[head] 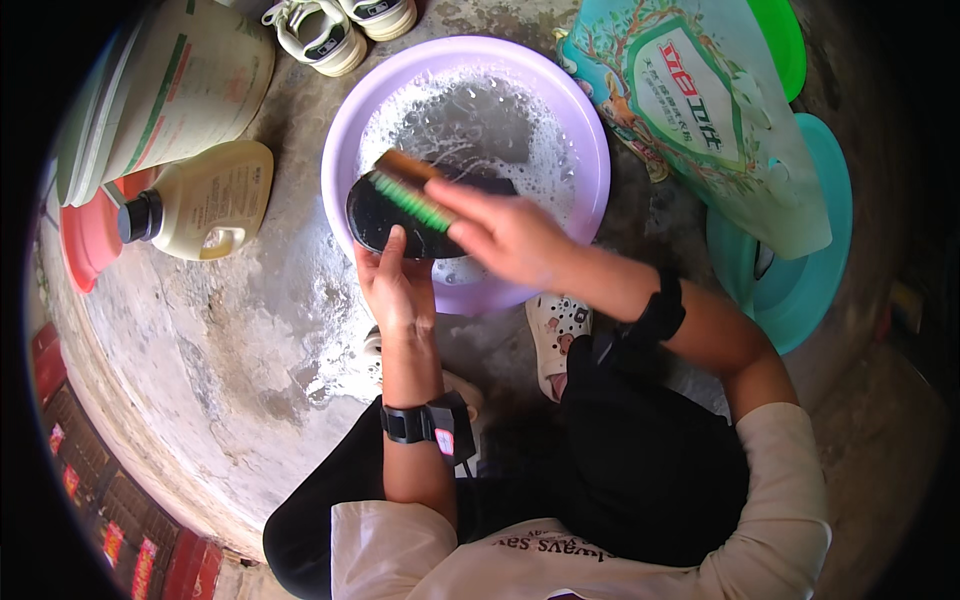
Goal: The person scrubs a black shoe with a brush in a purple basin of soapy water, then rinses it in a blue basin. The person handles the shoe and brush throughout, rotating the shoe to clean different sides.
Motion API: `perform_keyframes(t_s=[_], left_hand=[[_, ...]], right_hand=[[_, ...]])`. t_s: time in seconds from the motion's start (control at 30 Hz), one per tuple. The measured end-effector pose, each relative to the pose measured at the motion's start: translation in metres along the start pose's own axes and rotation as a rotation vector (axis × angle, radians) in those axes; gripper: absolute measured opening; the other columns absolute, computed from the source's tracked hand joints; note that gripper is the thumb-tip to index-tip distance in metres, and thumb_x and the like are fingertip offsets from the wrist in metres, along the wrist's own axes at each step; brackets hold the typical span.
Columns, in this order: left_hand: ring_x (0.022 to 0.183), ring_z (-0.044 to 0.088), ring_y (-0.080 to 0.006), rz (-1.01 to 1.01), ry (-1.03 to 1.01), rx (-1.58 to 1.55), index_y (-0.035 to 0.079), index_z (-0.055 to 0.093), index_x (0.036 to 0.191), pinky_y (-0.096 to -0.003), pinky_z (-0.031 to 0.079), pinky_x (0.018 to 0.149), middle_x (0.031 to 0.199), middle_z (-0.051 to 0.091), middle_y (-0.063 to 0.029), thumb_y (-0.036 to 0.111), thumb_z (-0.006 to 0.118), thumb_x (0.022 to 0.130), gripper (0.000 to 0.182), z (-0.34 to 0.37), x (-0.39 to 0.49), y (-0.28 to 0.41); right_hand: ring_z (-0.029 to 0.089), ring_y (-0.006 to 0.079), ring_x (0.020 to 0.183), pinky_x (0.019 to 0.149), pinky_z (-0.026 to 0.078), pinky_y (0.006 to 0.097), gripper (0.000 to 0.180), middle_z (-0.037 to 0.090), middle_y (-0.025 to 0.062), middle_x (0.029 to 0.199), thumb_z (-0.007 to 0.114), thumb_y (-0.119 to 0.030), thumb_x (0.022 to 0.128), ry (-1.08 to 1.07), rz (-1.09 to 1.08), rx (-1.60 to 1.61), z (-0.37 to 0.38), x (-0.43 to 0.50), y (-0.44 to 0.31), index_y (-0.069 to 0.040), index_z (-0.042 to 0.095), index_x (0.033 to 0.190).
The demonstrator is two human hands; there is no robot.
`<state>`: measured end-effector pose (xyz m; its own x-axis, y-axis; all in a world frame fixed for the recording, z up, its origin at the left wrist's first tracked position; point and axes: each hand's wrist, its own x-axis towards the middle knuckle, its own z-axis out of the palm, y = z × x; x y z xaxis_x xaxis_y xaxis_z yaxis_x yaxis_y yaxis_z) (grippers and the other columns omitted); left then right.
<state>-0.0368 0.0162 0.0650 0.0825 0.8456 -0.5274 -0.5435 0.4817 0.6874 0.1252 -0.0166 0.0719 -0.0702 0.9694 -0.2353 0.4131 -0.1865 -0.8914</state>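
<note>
A purple plastic basin (pixel 341 124) of foamy grey water (pixel 487 124) stands in front of me. Over its near left side, my left hand (pixel 394 281) grips a wet black object, seemingly a shoe (pixel 367 217), with the thumb on its near edge. My right hand (pixel 510 229) holds a scrub brush (pixel 409 169) with a brown back and green bristles. Those bristles lie against or just above the black surface; blur hides which. The right part of the shoe is partly covered by the brush and my right hand.
Left of the basin are a detergent bottle (pixel 217 199), a whitish bucket (pixel 202 90) and a pink basin (pixel 90 240). White sneakers (pixel 330 45) sit beyond it. To the right, a washing-powder bag (pixel 697 97) leans over a teal basin (pixel 817 247); a green basin (pixel 780 45) is behind.
</note>
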Motion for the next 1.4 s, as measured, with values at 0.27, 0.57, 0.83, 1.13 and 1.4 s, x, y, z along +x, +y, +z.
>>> perform_keyframes(t_s=[0.27, 0.57, 0.83, 1.13, 1.4], left_hand=[[0.100, 0.061, -0.0246, -0.020, 0.040, -0.037, 0.008, 0.050, 0.121, -0.0424, 0.053, 0.086, 0.112, 0.060, -0.0106, -0.004, 0.051, 0.087, 0.035, -0.012, 0.005, 0.000], [0.100, 0.060, -0.0242, -0.010, 0.053, -0.103, 0.008, 0.052, 0.119, -0.0438, 0.051, 0.087, 0.114, 0.059, -0.0095, -0.004, 0.052, 0.087, 0.034, -0.014, 0.008, 0.001], [0.109, 0.055, -0.0275, 0.057, 0.020, -0.289, 0.007, 0.050, 0.122, -0.0463, 0.048, 0.092, 0.119, 0.056, -0.0121, -0.004, 0.052, 0.085, 0.038, -0.021, 0.003, 0.004], [0.117, 0.049, -0.0324, -0.211, 0.025, -0.397, 0.004, 0.045, 0.128, -0.0543, 0.046, 0.092, 0.125, 0.053, -0.0138, 0.021, 0.057, 0.091, 0.042, -0.025, -0.020, -0.016], [0.125, 0.042, -0.0355, -0.137, 0.076, -0.280, 0.003, 0.039, 0.132, -0.0587, 0.039, 0.099, 0.135, 0.044, -0.0159, 0.024, 0.053, 0.093, 0.046, -0.021, -0.029, -0.024]], right_hand=[[0.063, 0.0188, 0.099, 0.082, 0.048, 0.0321, 0.047, 0.056, 0.0127, 0.128, 0.052, -0.019, 0.092, -0.035, 0.385, 0.004, -0.012, -0.011, 0.031, -0.013, 0.041, 0.138], [0.063, 0.0337, 0.072, 0.064, 0.049, 0.0406, 0.046, 0.064, 0.0173, 0.085, 0.049, -0.028, 0.091, 0.032, 0.076, 0.019, 0.006, -0.016, 0.047, -0.019, 0.043, 0.136], [0.061, 0.0347, 0.098, 0.085, 0.046, 0.0415, 0.043, 0.061, 0.0198, 0.110, 0.050, -0.026, 0.090, 0.089, 0.385, -0.317, -0.027, 0.010, 0.117, -0.010, 0.047, 0.130], [0.063, 0.0346, 0.086, 0.074, 0.050, 0.0422, 0.045, 0.063, 0.0182, 0.100, 0.054, -0.021, 0.089, -0.056, 0.035, -0.127, 0.004, -0.027, 0.000, -0.016, 0.047, 0.133], [0.063, 0.0333, 0.093, 0.079, 0.049, 0.0367, 0.041, 0.062, 0.0196, 0.109, 0.052, -0.019, 0.091, 0.066, 0.330, -0.317, -0.016, 0.016, 0.072, -0.013, 0.048, 0.132]])
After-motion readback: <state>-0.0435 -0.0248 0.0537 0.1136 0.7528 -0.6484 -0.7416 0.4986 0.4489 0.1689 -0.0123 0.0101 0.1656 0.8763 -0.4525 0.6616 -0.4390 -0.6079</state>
